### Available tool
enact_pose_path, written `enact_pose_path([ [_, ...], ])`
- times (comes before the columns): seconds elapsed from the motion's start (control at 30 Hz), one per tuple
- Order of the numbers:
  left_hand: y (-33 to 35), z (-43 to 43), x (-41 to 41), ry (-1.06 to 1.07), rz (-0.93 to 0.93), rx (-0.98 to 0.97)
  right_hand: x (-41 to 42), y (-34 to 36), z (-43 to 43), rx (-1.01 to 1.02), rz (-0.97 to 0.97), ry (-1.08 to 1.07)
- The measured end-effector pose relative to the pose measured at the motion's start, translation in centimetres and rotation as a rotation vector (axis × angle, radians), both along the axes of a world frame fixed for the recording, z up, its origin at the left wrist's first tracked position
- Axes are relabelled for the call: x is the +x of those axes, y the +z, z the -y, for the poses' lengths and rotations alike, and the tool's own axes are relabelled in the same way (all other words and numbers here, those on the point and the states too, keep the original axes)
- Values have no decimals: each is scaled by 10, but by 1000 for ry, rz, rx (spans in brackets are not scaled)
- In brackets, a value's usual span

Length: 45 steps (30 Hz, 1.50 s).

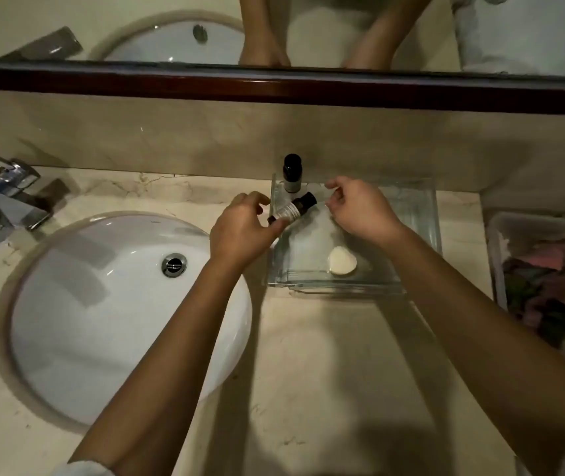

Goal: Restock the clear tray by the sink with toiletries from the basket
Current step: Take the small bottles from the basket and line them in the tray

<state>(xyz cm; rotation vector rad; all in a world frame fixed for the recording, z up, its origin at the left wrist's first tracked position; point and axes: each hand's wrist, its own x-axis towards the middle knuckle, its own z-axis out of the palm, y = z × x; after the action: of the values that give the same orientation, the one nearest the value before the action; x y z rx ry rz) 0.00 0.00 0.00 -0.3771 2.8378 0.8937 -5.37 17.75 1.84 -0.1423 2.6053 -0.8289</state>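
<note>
Mid-placement: your left hand (243,235) grips the tilted bottle (293,209) over the clear tray's (434,218) far-left corner. Your right hand (363,214) curls alongside, hold unclear. Next, stand it beside the upright bottle (291,173).

A beige marble vanity counter (308,372) holds a round white sink basin (102,321) sunk in at left, a chrome lever tap (6,194) behind it. A clear rectangular glass tray (436,218) sits centre right; a white plastic basket (494,255) rests at the right edge.
</note>
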Motion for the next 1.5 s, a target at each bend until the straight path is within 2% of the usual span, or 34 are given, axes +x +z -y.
enact_pose_path([
  [0.13,-5,-7,-2,-91,-1,-101,-9,-9,9,29,14,44],
  [0.27,-9,-12,0,-112,-36,-91,-8,-11,10,22,17,108],
  [0.5,-8,-13,5,-177,-51,126,-1,9,-14,-156,78,121],
  [0.83,-16,-48,-1,-183,-148,86,15,21,-5,-184,-117,12],
  [1.1,-22,-49,1,-176,-172,155,19,-10,-18,-223,40,-16],
  [1.23,-23,-42,3,-116,-219,145,19,-21,-15,-167,-25,47],
  [1.33,-24,-26,-7,11,-305,127,16,-28,-11,-149,-94,62],
  [1.4,-21,-16,-20,75,-293,194,12,-32,-7,-144,-156,37],
  [1.5,-22,-9,-39,-29,-215,231,3,-37,0,-99,-243,-17],
])
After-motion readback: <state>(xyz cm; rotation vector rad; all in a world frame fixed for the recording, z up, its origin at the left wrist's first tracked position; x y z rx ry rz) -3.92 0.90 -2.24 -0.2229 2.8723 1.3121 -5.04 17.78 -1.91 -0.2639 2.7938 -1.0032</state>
